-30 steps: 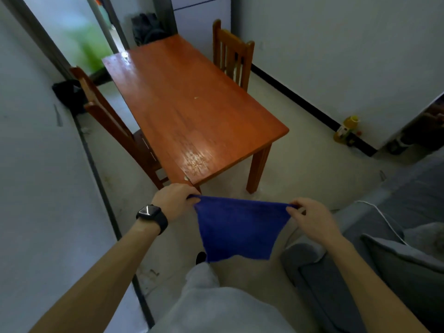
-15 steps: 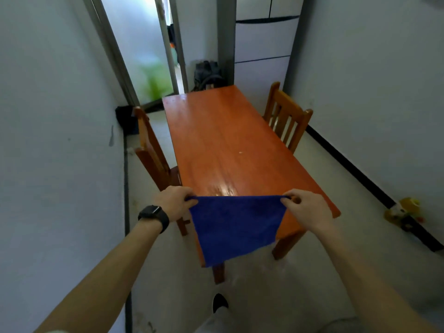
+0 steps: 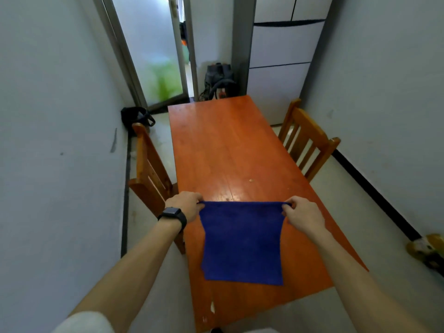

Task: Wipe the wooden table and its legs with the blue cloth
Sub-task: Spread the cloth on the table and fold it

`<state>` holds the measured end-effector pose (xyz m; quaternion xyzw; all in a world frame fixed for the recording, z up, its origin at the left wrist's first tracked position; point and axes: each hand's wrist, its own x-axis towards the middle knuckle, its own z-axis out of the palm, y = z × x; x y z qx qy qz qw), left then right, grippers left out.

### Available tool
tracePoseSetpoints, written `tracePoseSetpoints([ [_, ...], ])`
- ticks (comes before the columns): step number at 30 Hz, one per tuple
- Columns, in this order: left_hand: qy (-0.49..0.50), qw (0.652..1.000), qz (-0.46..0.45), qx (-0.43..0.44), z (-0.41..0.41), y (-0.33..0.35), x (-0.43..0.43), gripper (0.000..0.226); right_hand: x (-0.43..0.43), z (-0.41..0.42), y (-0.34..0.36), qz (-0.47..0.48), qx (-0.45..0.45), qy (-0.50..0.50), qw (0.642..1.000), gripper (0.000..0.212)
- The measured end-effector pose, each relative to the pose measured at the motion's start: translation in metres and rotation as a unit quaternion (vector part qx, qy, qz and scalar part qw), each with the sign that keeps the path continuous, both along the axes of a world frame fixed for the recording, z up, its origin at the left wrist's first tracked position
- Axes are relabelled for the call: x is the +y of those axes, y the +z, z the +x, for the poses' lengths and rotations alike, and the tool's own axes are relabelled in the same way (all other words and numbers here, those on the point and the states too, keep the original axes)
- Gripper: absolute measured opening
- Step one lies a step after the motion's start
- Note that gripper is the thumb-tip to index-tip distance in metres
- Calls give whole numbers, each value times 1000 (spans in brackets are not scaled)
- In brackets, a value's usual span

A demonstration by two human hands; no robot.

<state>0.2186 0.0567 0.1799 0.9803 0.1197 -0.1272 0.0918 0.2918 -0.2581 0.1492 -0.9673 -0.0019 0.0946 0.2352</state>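
Blue cloth (image 3: 242, 243): centre to lower centre of the frame, held spread out by its two top corners, top edge pulled taut between the hands. The lower part hangs over the near half of the wooden table (image 3: 223, 150); whether its bottom edge touches the tabletop cannot be told

Left hand (image 3: 186, 205): left of centre, fingers curled, pinching the cloth's upper left corner. A black watch (image 3: 173, 213) sits on the wrist

Right hand (image 3: 302, 213): right of centre, fingers curled, pinching the cloth's upper right corner

Wooden table: runs from the lower centre to the middle of the frame, long axis pointing away from the camera. A glossy patch lies just above the cloth's top edge, with a small pale spot (image 3: 251, 180) to its right

Surroundings:
- Left chair (image 3: 149, 169), pushed against the table's left edge
- Right chair (image 3: 307, 140), beside the table's right edge
- Black bag (image 3: 137, 116) on the floor, left of the table's far end
- White fridge (image 3: 281, 68), upper right, beyond the table
- Frosted glass door (image 3: 149, 44), upper centre-left
- Blurred yellow object (image 3: 425, 248) at the right edge, against the wall
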Motion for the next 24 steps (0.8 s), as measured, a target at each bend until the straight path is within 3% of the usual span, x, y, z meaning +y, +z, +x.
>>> tracePoseSetpoints([
  [3,37,999,-30,11,21,-11,-1,28,1,27,-14,16,13,0,1000,12],
  [5,100,988,-114,8,36,-20,0,26,0,46,-21,28,15,0,1000,13],
  [9,236,923,-301,-40,54,-36,1,18,8,72,-29,65,12,0,998,25],
  [12,307,868,-384,-68,48,-42,-7,13,14,69,-35,118,26,-33,992,41],
  [15,369,818,-434,-82,15,-65,-20,19,5,35,-58,149,66,-71,984,29],
  [17,405,803,-434,-55,-18,-94,-27,19,-5,1,-81,173,117,-109,972,16],
  [19,438,788,-432,-14,-52,-124,-34,14,-12,-37,-104,191,156,-155,957,23],
  [22,472,759,-447,28,-88,-157,-45,32,-23,-84,-134,200,213,-219,931,40],
  [24,482,749,-451,57,-101,-168,-51,38,-28,-102,-146,196,232,-249,920,39],
])
